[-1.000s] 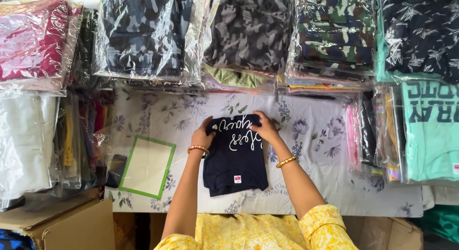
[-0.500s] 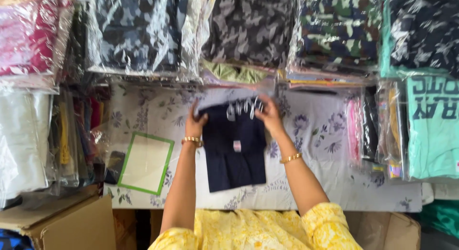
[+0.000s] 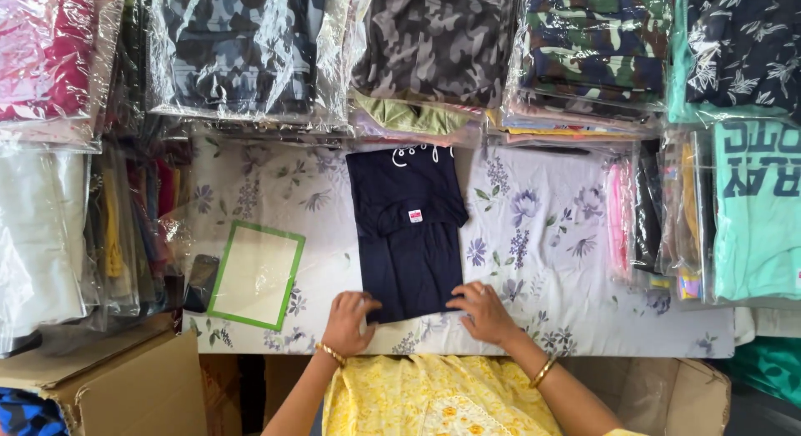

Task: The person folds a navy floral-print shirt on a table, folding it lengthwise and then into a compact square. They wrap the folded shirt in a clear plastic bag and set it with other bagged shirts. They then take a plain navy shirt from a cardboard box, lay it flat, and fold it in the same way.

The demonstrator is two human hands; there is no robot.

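- At the far left of the frame, stacked garments in clear plastic bags [image 3: 50, 227] stand on edge, with a cardboard box [image 3: 108, 386] below them in the lower left corner.
- Left of centre, a green-bordered white sheet [image 3: 254, 275] lies flat on the floral tablecloth [image 3: 542, 261], a dark phone [image 3: 200, 282] just beside its left edge.
- The left hand [image 3: 349, 319] pinches the lower left corner of the navy T-shirt [image 3: 409, 236], fingers curled onto the cloth.
- The navy T-shirt lies folded in the centre of the frame, stretching upward from both hands.
- The right hand [image 3: 484, 312] presses on its lower right corner, fingers bent on the hem.
- At the right, a mint-green bagged shirt [image 3: 755, 211] lies.
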